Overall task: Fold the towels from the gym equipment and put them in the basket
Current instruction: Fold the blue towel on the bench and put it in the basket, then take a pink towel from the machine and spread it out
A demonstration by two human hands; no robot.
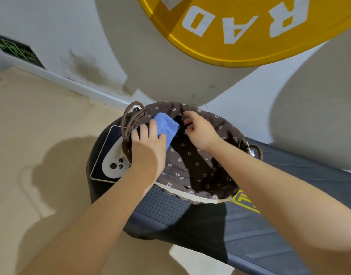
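A woven basket point(192, 197) with a brown flowered liner stands on a dark padded bench. My left hand point(147, 145) holds a small folded blue towel point(167, 125) over the basket's far left side, thumb on one edge and fingers on top. My right hand point(198, 130) hovers over the basket's far rim, fingers loosely curled and touching the liner's dark fold beside the towel. Whether it pinches the liner I cannot tell.
The dark bench point(269, 235) runs to the lower right, with a white emblem point(113, 161) at its left end. A large yellow weight plate point(240, 30) hangs overhead at the top. White wall and baseboard lie behind; tan floor point(31, 135) spreads to the left.
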